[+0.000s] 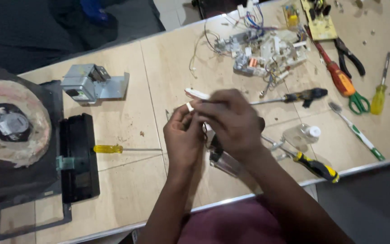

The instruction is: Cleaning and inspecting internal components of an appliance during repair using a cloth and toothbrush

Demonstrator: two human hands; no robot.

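white part [198, 94]: mostly covered by right hand [232, 121], shape unclear | left hand [183, 135]: fingertips hidden behind right hand, grip not discernible | dark item [222, 158] beneath wrists: largely concealed, kind indeterminate | black frame [5, 226]: cut off by lower-left edge | wire cluster [260, 49]: components too small to identify

Head camera, steeply downward, close over worktable [127, 190]

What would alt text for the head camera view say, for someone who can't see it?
A person's left hand and right hand meet over a wooden table, pinching a small white part. Around them lie a yellow-handled screwdriver, pliers and a tangle of wired parts.
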